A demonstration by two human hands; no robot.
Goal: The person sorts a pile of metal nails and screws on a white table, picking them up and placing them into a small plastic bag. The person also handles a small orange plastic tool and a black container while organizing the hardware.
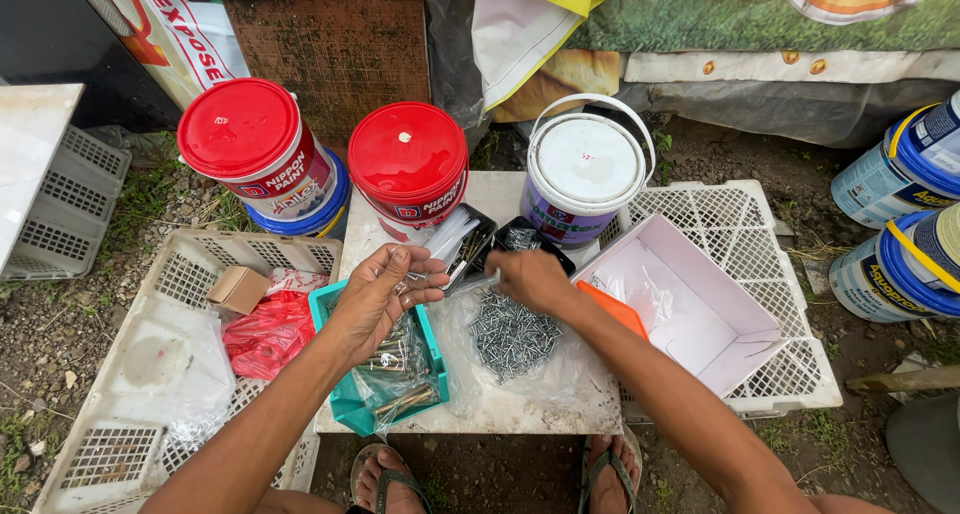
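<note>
Two hands: I sorted screws point(512, 336), frame centre.
Left hand point(385, 292): cupped open.
Right hand point(530, 279): fingers hidden, cannot tell.

soft, even overcast daylight, faint shadows, sharp focus, slight wide-angle bending at the edges

- Both arms are showing bare to the elbows, no sleeves, watch or rings visible.
- The feet are wearing open flip-flop sandals point(388, 479) with dark straps.
</note>
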